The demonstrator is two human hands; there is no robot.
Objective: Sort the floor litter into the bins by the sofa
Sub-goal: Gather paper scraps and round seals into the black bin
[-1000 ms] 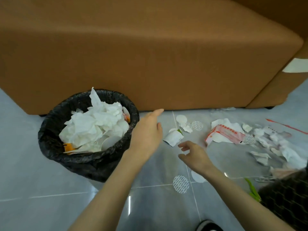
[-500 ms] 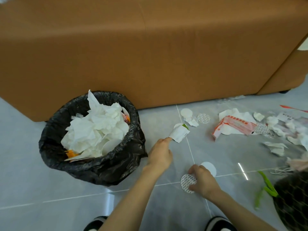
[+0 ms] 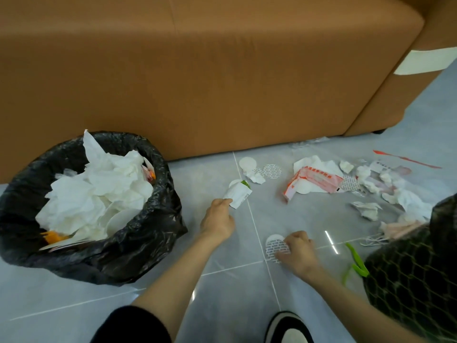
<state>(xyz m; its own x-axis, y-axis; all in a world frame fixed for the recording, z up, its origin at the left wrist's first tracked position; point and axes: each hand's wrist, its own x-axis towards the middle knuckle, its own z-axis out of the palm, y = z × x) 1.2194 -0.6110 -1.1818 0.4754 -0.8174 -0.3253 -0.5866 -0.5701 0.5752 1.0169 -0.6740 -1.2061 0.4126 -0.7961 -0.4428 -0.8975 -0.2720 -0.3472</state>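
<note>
At frame left, the black-lined bin (image 3: 81,206) brims with tissue. Centre, the left hand (image 3: 217,220) pinches a white packet (image 3: 238,194), long axis slanting up-right. Lower right, the right hand (image 3: 298,252), fingers curled, presses a patterned disc (image 3: 273,246) on the floor (image 3: 235,280).

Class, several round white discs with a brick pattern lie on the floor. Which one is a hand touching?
The patterned disc nearest the camera, under the right hand. The other patterned disc lies untouched by the sofa.

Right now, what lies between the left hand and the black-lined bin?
Head view: only bare grey floor tile separates the left hand from the black-lined bin.
</note>
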